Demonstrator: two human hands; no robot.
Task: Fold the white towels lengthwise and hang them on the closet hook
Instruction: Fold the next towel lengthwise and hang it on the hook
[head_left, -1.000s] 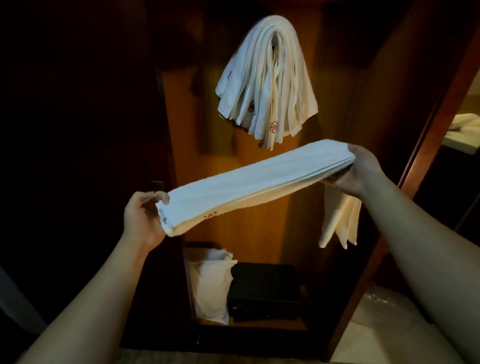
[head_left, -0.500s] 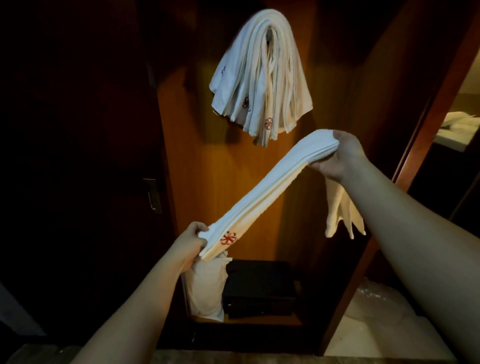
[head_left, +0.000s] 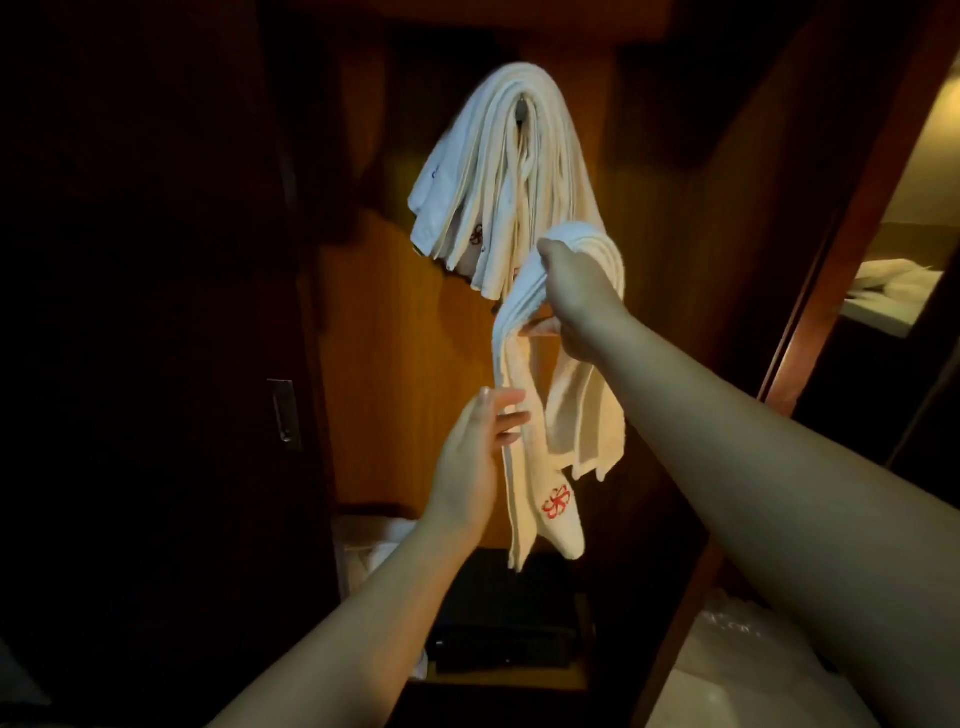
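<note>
I am watching my right hand (head_left: 576, 301) gripping the folded white towel (head_left: 535, 395) at its bend, fingers curled round the bunched cloth, so that the towel is draping over that hand in two hanging tails. The longer tail is hanging down on the left and is showing a red embroidered emblem (head_left: 556, 503) near its lower end; the shorter tail is hanging on the right. My left hand (head_left: 475, 462) is reaching in lower down with fingers straight and relaxed, the fingertips touching the left edge of the longer tail. Just above and behind the gripped bend, a bundle of hung towels (head_left: 498, 171) is draping over the closet hook, which I cannot make out under the cloth. The wooden closet back panel (head_left: 395, 364) is glowing orange behind them. Low in the closet, a black box (head_left: 509, 623) is sitting on the shelf beside some white cloth (head_left: 374, 545).
</note>
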